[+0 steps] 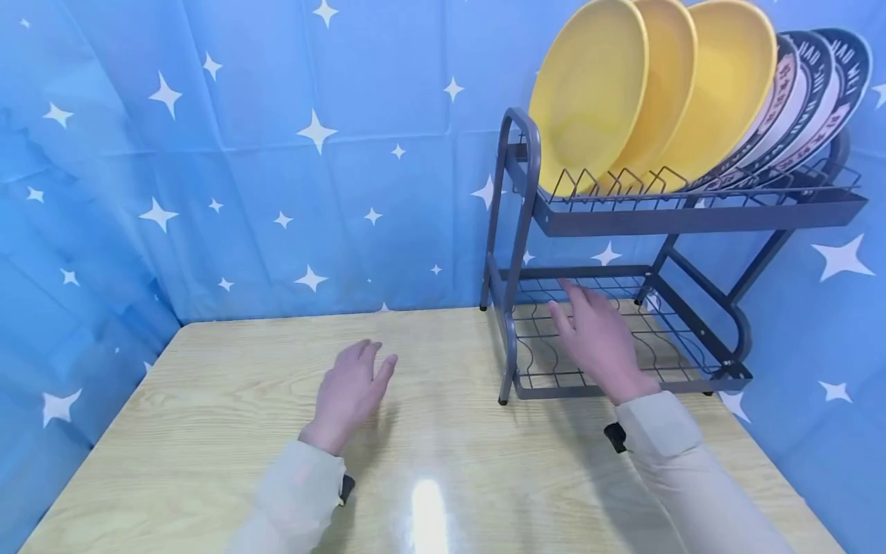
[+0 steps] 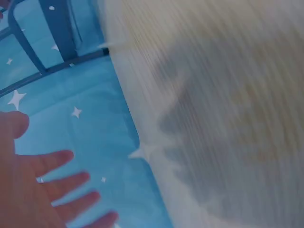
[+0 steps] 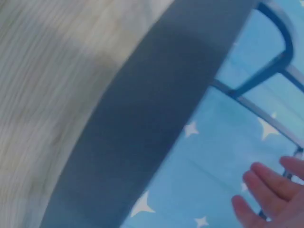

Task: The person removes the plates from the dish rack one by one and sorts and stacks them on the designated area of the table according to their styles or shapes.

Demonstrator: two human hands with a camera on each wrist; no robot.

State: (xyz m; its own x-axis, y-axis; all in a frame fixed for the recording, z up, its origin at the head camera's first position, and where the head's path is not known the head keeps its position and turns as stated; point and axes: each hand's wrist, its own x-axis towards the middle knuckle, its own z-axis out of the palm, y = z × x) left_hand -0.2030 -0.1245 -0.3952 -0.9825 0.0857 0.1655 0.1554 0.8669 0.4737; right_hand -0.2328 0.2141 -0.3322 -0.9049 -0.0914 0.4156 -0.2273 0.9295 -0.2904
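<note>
My left hand (image 1: 349, 392) hovers over the wooden table, its fingers spread and nothing held; the left wrist view shows the same hand (image 2: 42, 185) with the fingers apart. My right hand (image 1: 598, 335) is in front of the lower shelf of a dark metal dish rack (image 1: 699, 221), fingers extended and holding nothing. In the right wrist view the fingers of this hand (image 3: 275, 190) look relaxed. Yellow plates (image 1: 588, 96) stand on edge in the rack's upper tier. Beside them stand several dark-rimmed patterned plates (image 1: 847, 85).
A pale wooden table (image 1: 208, 415) carries the rack at its right side. Blue cloth with white stars (image 1: 242, 154) hangs behind the table and at both sides. The rack's wire lower shelf (image 1: 540, 331) holds no dishes.
</note>
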